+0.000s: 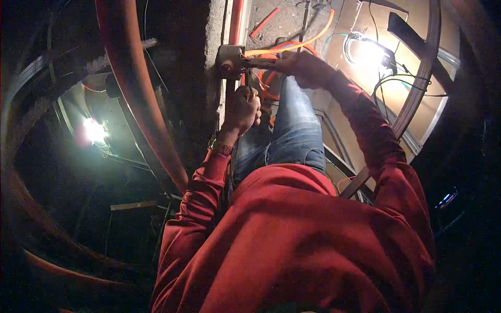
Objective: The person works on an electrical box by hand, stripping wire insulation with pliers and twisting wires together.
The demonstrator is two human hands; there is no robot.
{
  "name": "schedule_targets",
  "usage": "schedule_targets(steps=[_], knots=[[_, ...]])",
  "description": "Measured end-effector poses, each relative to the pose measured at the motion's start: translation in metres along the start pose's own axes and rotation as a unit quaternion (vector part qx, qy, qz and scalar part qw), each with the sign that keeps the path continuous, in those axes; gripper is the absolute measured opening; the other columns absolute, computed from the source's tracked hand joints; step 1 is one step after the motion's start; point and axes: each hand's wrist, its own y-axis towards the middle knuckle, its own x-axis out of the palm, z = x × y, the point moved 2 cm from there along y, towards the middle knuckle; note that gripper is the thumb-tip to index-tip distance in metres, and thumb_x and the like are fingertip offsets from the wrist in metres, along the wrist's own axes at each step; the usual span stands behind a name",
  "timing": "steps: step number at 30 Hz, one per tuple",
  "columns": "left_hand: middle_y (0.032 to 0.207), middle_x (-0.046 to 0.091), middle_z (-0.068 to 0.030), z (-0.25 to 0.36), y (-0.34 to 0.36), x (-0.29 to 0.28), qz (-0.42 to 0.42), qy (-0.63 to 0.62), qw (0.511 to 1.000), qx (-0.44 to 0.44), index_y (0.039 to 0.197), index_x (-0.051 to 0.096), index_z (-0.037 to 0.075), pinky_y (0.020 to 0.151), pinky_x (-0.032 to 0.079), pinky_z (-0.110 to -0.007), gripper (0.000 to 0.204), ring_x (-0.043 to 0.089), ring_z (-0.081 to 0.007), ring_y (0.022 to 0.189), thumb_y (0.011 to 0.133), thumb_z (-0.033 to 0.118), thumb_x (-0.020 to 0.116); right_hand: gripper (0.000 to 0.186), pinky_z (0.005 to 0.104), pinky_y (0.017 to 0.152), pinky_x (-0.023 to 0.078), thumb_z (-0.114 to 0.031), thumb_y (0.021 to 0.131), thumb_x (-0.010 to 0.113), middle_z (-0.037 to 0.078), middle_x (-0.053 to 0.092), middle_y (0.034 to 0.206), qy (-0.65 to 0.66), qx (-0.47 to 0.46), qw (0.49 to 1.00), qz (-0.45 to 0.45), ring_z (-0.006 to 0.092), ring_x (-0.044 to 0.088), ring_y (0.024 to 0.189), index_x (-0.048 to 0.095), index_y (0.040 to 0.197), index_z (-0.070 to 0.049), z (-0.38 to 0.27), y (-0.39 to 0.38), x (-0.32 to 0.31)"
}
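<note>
A small grey junction box (pixel 230 54) sits on a narrow upright strip, with a reddish round spot on its face. My left hand (pixel 245 110) is closed just below it, around a slim dark hand tool (pixel 249 78) that points up at the box's lower right edge. From the right, my right hand (pixel 305 69) grips a pair of pliers (pixel 262 63), whose tip reaches the box's right side; the jaws are too dim to make out. Beside the tools, a yellow-orange cable (pixel 292 48) leaves the box, and loose orange cables (pixel 269 78) hang behind.
A red-orange pipe (pixel 236 21) runs up from the box. A bright work lamp (pixel 369 55) with tangled black cords shines at the right; another light (pixel 95 130) glows at the left. A large curved reddish pipe (pixel 138 78) crosses the left side. A short orange piece (pixel 264 22) lies on the rough floor.
</note>
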Motion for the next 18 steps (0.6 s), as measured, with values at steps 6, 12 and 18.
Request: schedule_targets(steps=[6,12,18], knots=[[0.080,0.055,-0.0002,0.006,-0.004,0.001,-0.034,-0.090,0.995,-0.002,0.107,0.055,0.014,0.052,0.049,-0.030,0.014,0.054,-0.0113,0.059,0.096,0.011,0.064,0.043,0.0468,0.096,0.052,0.006,0.087,0.054,0.018,0.060,0.116,0.035,0.100,0.994,-0.012,0.0376,0.064,0.110,0.059,0.128,-0.006,0.010,0.006,0.020],[0.084,0.060,-0.0005,0.033,-0.029,0.003,-0.091,-0.065,0.986,0.126,0.102,0.060,0.010,0.066,0.052,-0.029,0.011,0.059,-0.0135,0.071,0.101,0.020,0.065,0.054,0.0448,0.086,0.057,-0.017,0.090,0.067,0.011,0.060,0.119,-0.006,-0.036,0.973,0.229,0.0307,0.064,0.106,0.056,0.143,-0.019,-0.024,-0.013,0.054],[0.096,0.068,-0.0091,0.022,-0.006,0.018,-0.118,-0.357,0.926,-0.008,0.114,0.063,0.005,0.062,0.057,-0.033,0.015,0.068,-0.0177,0.077,0.103,0.014,0.060,0.049,0.0449,0.082,0.059,-0.028,0.095,0.064,0.009,0.063,0.109,-0.060,0.006,0.966,0.251,0.0300,0.064,0.108,0.057,0.142,-0.017,-0.030,-0.016,0.056]])
